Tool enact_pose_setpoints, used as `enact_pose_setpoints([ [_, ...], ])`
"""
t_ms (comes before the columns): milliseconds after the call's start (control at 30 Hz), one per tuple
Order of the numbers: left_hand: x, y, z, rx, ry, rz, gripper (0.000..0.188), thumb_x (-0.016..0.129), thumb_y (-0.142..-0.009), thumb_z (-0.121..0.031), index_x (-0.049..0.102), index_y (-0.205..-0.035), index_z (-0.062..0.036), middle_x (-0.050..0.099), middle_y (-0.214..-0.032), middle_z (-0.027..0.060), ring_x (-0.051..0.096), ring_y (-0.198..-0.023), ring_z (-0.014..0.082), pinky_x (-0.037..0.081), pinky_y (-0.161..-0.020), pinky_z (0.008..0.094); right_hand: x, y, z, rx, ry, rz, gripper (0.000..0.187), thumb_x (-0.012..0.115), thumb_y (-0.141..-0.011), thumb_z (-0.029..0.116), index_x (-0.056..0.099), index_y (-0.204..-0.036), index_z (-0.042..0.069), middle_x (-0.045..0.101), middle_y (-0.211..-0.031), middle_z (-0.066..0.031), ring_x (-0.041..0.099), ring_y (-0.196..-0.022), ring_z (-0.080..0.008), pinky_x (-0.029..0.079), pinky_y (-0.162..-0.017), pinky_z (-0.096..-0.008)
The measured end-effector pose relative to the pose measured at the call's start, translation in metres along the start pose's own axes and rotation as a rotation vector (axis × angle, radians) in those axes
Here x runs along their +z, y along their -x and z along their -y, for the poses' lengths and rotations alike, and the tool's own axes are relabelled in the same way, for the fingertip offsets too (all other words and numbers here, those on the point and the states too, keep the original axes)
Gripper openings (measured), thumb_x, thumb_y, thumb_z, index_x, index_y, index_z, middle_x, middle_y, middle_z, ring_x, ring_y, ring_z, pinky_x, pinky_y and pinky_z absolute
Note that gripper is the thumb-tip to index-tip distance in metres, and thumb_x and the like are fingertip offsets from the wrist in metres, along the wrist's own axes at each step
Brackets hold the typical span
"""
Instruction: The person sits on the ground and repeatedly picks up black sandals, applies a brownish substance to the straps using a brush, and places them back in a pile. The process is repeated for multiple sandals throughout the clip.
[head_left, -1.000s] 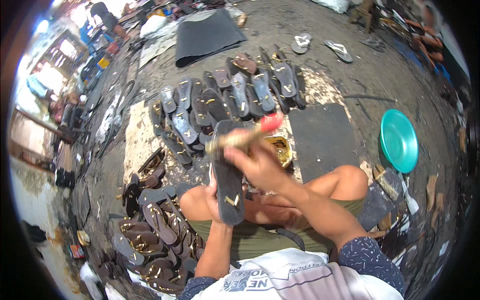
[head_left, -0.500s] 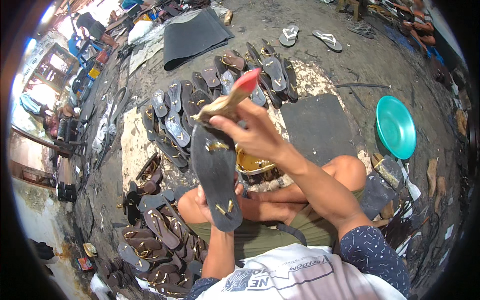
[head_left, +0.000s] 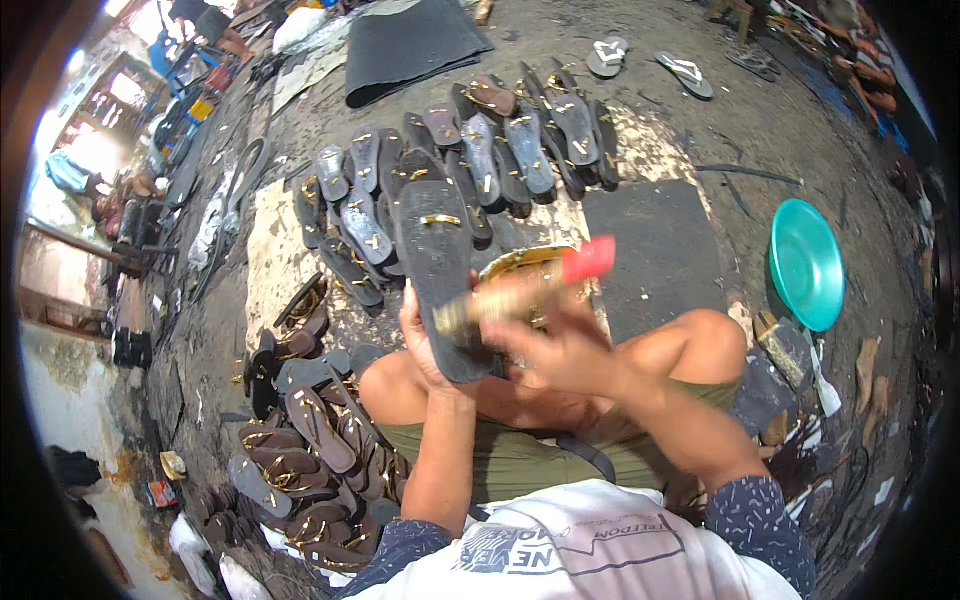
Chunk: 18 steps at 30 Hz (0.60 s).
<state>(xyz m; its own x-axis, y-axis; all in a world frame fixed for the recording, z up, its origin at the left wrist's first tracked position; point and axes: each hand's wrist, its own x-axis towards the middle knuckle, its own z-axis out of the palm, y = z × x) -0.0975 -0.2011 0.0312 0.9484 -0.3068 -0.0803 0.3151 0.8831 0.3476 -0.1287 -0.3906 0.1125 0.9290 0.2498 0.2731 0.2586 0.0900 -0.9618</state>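
Note:
My left hand [head_left: 422,345] grips a dark sandal sole [head_left: 432,255] by its lower edge, the flat underside facing up. Short gold strap ends cross the sole near its far end. In my right hand [head_left: 565,350], blurred by motion, is a brush [head_left: 520,292] with a red handle end. Its bristles meet the lower part of the sole. Just beyond the brush stands a bowl [head_left: 500,265] of amber, glue-like liquid, partly hidden by my right hand and the brush. Rows of upturned soles [head_left: 480,165] with gold strap ends lie beyond the held one.
At my left is a heap of brown sandals [head_left: 320,430] with gold straps. A teal basin [head_left: 806,265] stands to the right, past a dark mat [head_left: 645,255]. Farther off are a black sheet [head_left: 415,50] and white-strapped flip-flops [head_left: 608,57]. Other people sit or stand near the far edges.
My right hand has brought the brush down from the sole's far end to its lower part. The sole has shifted up and tilted away, and the view has moved slightly.

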Motion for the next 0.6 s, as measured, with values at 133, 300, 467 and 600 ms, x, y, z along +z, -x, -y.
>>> enact_pose_setpoints([
  [133,0.045,0.004,0.038,0.063,0.03,-0.173,0.05,0.044,-0.106,-0.045,0.051,-0.146,-0.0155,0.063,-0.138,0.0089,0.07,-0.112,0.0253,0.066,-0.082,0.0449,-0.018,-0.069,-0.018,-0.481,0.392,-0.023,0.028,0.075,-0.09,0.012,0.068,-0.117,0.006,0.068,-0.107,-0.0139,0.064,-0.099,-0.0373,0.051,-0.086,-0.0432],
  [300,0.01,-0.019,0.002,0.028,0.089,-0.064,0.047,0.055,-0.104,-0.041,0.046,-0.147,-0.0235,0.068,-0.118,0.0242,0.074,-0.087,0.0371,0.066,-0.067,0.05,0.016,0.009,-0.022,-0.405,0.295,0.05,0.033,0.08,-0.087,0.01,0.072,-0.118,0.01,0.07,-0.108,-0.0096,0.064,-0.093,-0.0308,0.05,-0.082,-0.0436],
  [467,-0.015,-0.027,0.006,-0.012,0.12,-0.199,0.054,0.062,-0.1,-0.054,0.062,-0.13,-0.0092,0.07,-0.112,0.018,0.071,-0.089,0.0292,0.065,-0.076,0.0412,0.0,0.033,0.007,-0.221,0.263,0.093,0.031,0.079,-0.088,0.01,0.073,-0.119,0.008,0.072,-0.111,-0.0096,0.066,-0.102,-0.0248,0.051,-0.092,-0.0411],
  [600,-0.035,-0.043,0.025,-0.056,0.158,-0.272,0.057,0.069,-0.094,-0.056,0.063,-0.125,-0.0077,0.069,-0.116,0.011,0.07,-0.1,0.0273,0.064,-0.081,0.0391,-0.067,0.049,0.027,0.015,0.147,-0.535,0.04,0.073,-0.095,0.012,0.06,-0.133,0.002,0.069,-0.116,-0.0088,0.063,-0.11,-0.0176,0.05,-0.095,-0.0364],
])
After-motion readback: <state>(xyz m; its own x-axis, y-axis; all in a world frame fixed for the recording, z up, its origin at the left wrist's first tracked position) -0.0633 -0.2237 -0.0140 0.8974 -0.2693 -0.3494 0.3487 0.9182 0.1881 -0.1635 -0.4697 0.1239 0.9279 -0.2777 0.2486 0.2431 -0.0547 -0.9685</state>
